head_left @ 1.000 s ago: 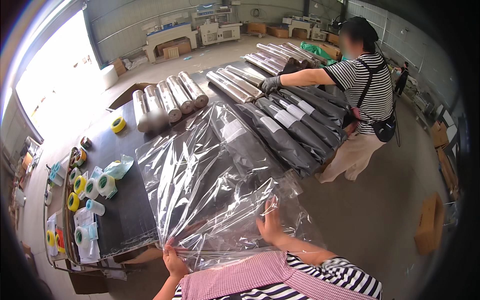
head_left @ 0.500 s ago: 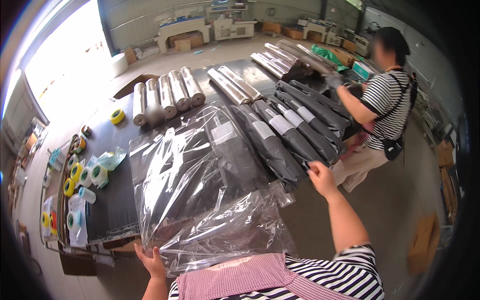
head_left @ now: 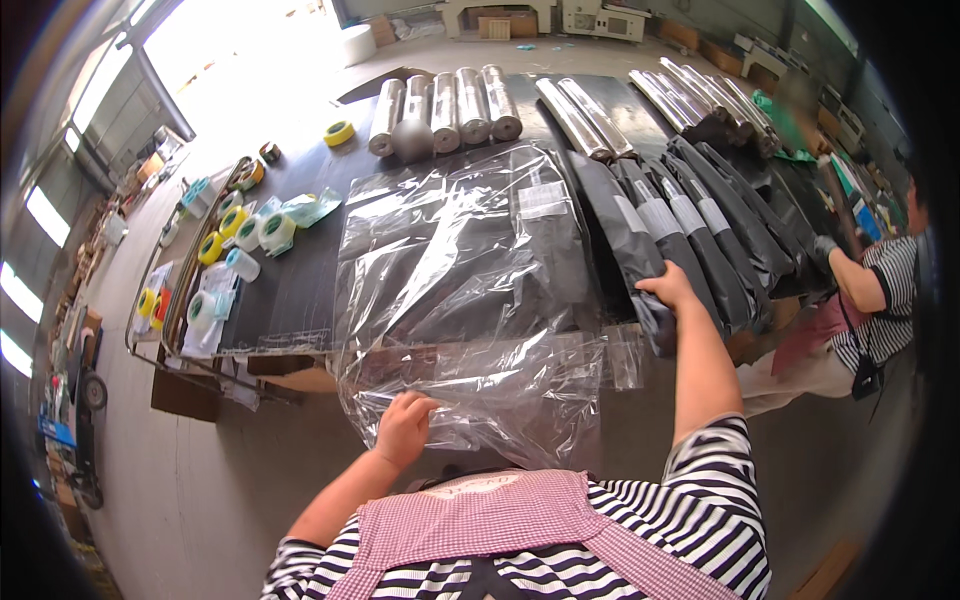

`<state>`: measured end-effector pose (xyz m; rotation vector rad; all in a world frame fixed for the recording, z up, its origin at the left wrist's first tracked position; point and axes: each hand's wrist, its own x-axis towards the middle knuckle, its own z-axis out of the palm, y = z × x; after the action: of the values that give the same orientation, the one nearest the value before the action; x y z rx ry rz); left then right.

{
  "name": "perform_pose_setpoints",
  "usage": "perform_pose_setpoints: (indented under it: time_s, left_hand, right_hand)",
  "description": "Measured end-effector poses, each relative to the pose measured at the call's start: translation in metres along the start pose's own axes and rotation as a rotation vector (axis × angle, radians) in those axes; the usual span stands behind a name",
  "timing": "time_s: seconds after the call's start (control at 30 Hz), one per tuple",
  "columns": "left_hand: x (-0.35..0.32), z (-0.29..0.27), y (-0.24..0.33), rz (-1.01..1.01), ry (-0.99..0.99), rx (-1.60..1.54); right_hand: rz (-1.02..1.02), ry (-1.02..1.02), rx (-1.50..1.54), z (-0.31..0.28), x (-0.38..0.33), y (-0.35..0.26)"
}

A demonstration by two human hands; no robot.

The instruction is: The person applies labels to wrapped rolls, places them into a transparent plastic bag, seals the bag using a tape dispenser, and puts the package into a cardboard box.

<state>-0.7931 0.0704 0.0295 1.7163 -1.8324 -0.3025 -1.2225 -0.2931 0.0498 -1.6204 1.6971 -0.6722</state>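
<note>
A large clear plastic sheet point(head_left: 430, 300), wrinkled and shiny, lies across the table and hangs over its near edge. At that hanging part my left hand point(head_left: 402, 430) is closed, its curled fingers apparently pinching the film. Farther right, my right hand point(head_left: 672, 286) grips the near end of a long black plastic package point(head_left: 622, 222) with a pale label. Several similar black packages point(head_left: 668, 225) lie side by side to its right. Beneath the clear sheet's right part shows a dark area with a pale label point(head_left: 542, 200).
Silvery film rolls point(head_left: 445, 110) lie along the table's far side. On the left are tape rolls point(head_left: 277, 233) and a metal rail point(head_left: 165, 335) by the table point(head_left: 290, 300). A co-worker in a striped shirt point(head_left: 890, 280) stands at the right, a gloved hand near the black packages.
The view has shifted, moving the table up and right. My left hand went from spread at the sheet's left corner to closed farther in. My right hand now grips the leftmost black package's near end.
</note>
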Motion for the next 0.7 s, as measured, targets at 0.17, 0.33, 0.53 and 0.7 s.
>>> perform_pose_setpoints:
  time_s: [0.17,0.33,0.53,0.7]
  left_hand:
    - [0.027,-0.040,0.007,-0.234,-0.288,-0.282]
    - [0.089,-0.068,0.005,-0.534,-0.519,-0.718]
    - [0.166,-0.100,0.001,-0.565,-0.380,-1.240]
    - [0.140,-0.135,0.029,-0.207,-0.463,-0.992]
  right_hand:
    - [-0.163,-0.221,0.378,-0.043,-0.126,0.021]
    - [0.116,-0.426,0.640,-0.030,-0.321,0.016]
    - [0.318,-0.796,0.707,-0.017,-0.443,-0.030]
    - [0.408,-0.656,0.654,0.014,-0.505,-0.041]
